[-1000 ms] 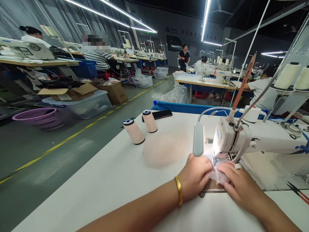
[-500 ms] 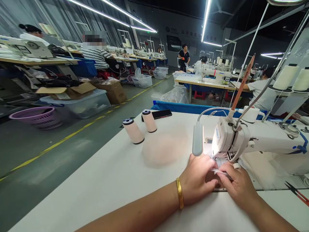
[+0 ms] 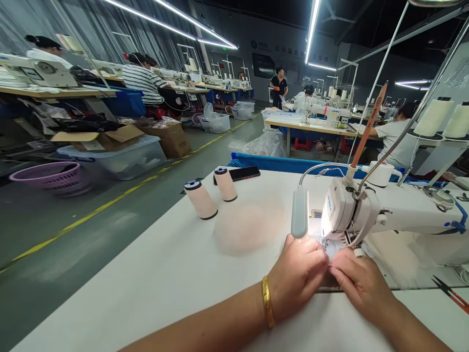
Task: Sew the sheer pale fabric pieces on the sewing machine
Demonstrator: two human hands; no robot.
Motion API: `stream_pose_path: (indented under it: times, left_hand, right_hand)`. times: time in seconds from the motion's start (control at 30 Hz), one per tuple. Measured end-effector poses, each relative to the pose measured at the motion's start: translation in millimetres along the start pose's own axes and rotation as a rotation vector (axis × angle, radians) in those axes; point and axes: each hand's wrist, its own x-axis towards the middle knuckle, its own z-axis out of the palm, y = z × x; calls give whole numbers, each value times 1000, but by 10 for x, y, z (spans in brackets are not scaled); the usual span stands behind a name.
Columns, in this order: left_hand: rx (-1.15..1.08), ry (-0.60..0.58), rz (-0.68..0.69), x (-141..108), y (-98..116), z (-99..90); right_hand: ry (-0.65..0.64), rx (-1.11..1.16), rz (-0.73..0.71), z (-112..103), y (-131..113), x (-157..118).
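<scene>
Under the head of a white sewing machine (image 3: 335, 208), a small piece of white fabric (image 3: 332, 248) lies in the lamp's light. My left hand (image 3: 300, 269), with a gold bangle at the wrist, pinches the fabric's near edge from the left. Close against it, my right hand (image 3: 361, 276) pinches the same edge from the right. The fingertips almost touch, and most of the fabric between them is hidden. A grey lamp (image 3: 300, 212) hangs just above my left hand. Sheer pale fabric (image 3: 395, 254) lies beneath the machine arm.
Two pale thread cones (image 3: 201, 200) and a black phone (image 3: 244, 173) stand and lie at the table's far left edge. Red-handled snips (image 3: 452, 296) rest at the right. More cones (image 3: 434, 117) are on a stand behind. Several people sit at machines beyond; one person (image 3: 279, 88) stands.
My left hand has closed from a spread thumb into a tighter pinch, and its wrist has shifted slightly left. The white fabric edge between the hands is now mostly covered.
</scene>
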Motion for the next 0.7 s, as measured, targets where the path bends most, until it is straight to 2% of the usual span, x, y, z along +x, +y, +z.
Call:
stream_pose_path:
  times: [0.17, 0.37, 0.5, 0.7]
  left_hand:
    - [3, -18, 170, -112, -30, 61]
    - [93, -115, 174, -195, 11, 65]
    - [127, -94, 179, -193, -2, 77]
    - [164, -119, 149, -134, -7, 48]
  right_hand:
    - [-148, -94, -142, -82, -24, -31]
    - [-221, -173, -122, -109, -64, -38]
    - [-234, -188, -118, -96, -50, -37]
    - [-172, -215, -80, -42, 2, -38]
